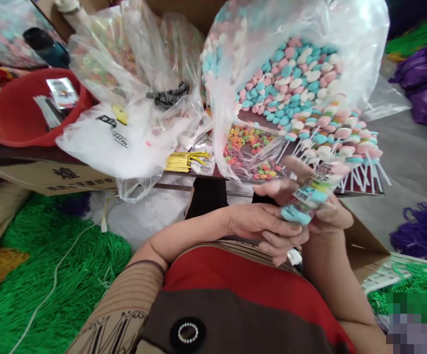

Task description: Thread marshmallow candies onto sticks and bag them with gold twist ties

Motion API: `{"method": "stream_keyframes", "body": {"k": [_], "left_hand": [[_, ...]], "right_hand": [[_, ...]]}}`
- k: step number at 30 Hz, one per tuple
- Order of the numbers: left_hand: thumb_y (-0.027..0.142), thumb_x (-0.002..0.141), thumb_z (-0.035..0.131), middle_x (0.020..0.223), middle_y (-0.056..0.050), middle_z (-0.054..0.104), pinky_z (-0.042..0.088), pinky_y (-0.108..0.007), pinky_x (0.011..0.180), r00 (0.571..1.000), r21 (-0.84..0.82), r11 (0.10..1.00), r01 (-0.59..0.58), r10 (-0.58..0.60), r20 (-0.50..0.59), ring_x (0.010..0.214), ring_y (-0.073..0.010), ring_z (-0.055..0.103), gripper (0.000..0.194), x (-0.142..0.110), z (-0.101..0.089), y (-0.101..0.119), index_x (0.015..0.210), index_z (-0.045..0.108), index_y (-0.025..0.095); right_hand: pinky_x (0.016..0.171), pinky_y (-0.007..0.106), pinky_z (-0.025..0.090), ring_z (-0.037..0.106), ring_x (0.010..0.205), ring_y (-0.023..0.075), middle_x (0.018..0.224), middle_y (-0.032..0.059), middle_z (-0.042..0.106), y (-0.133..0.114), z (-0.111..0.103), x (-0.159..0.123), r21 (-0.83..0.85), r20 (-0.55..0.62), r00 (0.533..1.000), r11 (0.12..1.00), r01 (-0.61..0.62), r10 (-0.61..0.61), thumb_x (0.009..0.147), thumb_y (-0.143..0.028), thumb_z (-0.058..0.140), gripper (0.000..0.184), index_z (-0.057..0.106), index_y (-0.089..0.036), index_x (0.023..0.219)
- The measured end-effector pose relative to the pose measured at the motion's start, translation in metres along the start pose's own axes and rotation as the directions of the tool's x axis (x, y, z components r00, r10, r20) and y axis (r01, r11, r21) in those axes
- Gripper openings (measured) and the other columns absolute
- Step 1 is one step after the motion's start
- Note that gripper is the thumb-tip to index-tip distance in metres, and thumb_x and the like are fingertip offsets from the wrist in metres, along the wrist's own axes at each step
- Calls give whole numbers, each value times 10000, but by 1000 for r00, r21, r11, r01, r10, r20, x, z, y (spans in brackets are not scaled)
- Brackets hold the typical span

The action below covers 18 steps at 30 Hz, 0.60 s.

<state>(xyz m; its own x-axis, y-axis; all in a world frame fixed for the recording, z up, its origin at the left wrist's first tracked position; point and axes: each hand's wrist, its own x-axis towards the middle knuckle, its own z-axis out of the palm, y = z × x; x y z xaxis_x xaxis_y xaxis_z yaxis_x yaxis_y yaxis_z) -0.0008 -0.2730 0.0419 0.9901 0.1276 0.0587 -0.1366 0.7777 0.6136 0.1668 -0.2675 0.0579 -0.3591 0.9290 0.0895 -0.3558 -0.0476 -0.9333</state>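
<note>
Both my hands meet in front of my chest around a small clear packet of pastel candies [311, 191] with a barcode label. My left hand [268, 231] curls under it, fingers closed on its lower end. My right hand [324, 209] grips it from the right, thumb stretched along the top. Just beyond lies a heap of pink, blue and white candy lollipops on white sticks [331, 132]. A big clear bag of the same candies [290, 69] stands over them.
A red plastic basin [17, 115] with small packets sits at the left. Clear plastic bags [132, 98], yellow twist ties [189, 160] and ring-shaped coloured candies [246, 140] lie on the low table. Green stringy material [51, 275] and purple bundles [423, 233] cover the floor.
</note>
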Motion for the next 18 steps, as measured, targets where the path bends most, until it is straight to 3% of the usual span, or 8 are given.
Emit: {"method": "stream_keyframes", "body": {"k": [4, 7, 9, 10, 13, 15, 16, 18], "left_hand": [[644, 960, 616, 535, 83, 404, 529, -311, 640, 926, 298, 954, -40, 147, -347, 480, -113, 454, 475, -6, -3, 4, 757, 522, 225], [619, 996, 583, 703, 24, 581, 525, -308, 742, 570, 676, 714, 182, 483, -664, 693, -160, 610, 411, -16, -11, 8, 907, 594, 218], [625, 1004, 566, 796, -3, 639, 528, -314, 779, 436, 753, 596, 280, 620, -653, 788, -180, 651, 412, -22, -18, 8, 984, 627, 217], [655, 1009, 530, 780, 1, 628, 529, -311, 757, 446, 760, 607, 232, 629, -638, 752, -171, 640, 446, -26, -21, 6, 988, 625, 220], [801, 933, 511, 588, 74, 422, 498, -297, 605, 715, 584, 807, -89, 460, -527, 491, -113, 448, 576, -36, -29, 3, 899, 574, 229], [868, 849, 559, 539, 115, 289, 476, -303, 553, 820, 403, 895, -191, 371, -436, 423, -94, 326, 633, -42, -30, 3, 858, 544, 235], [863, 844, 575, 538, 117, 278, 467, -301, 553, 804, 390, 897, -205, 382, -456, 425, -94, 317, 626, -45, -30, 3, 849, 538, 238], [745, 905, 613, 571, 85, 363, 441, -289, 590, 608, 538, 825, -172, 519, -601, 485, -110, 379, 515, -50, -29, 5, 834, 537, 240]], "right_hand": [[865, 466, 660, 743, 652, 224, 599, -43, 681, 17, 25, 13, 48, -188, 981, 997, 59, -49, 762, -501, 893, 316, 721, -286, 917], [868, 426, 658, 769, 738, 209, 724, -34, 752, 31, 35, 23, -56, -464, 872, 987, 150, -159, 772, -386, 914, 265, 719, -260, 900], [868, 384, 649, 768, 769, 181, 805, -37, 777, 34, 36, 27, -145, -524, 810, 965, 219, -263, 743, -349, 939, 273, 728, -253, 886], [874, 376, 644, 770, 800, 177, 857, -32, 790, 33, 35, 28, -168, -493, 827, 962, 214, -270, 736, -356, 946, 278, 732, -256, 881], [877, 415, 649, 784, 917, 222, 981, 14, 815, 25, 30, 30, -175, -235, 965, 982, 76, -116, 739, -436, 943, 293, 745, -280, 889], [819, 426, 663, 786, 884, 240, 946, 20, 817, 21, 30, 35, -193, -149, 987, 981, 35, -65, 748, -442, 938, 289, 769, -300, 934], [780, 413, 666, 781, 832, 231, 911, 10, 813, 22, 32, 40, -209, -169, 982, 977, 50, -87, 749, -425, 941, 283, 780, -309, 950], [732, 373, 660, 758, 753, 201, 868, -11, 802, 28, 41, 51, -239, -269, 951, 967, 85, -150, 747, -399, 946, 259, 793, -316, 938]]}}
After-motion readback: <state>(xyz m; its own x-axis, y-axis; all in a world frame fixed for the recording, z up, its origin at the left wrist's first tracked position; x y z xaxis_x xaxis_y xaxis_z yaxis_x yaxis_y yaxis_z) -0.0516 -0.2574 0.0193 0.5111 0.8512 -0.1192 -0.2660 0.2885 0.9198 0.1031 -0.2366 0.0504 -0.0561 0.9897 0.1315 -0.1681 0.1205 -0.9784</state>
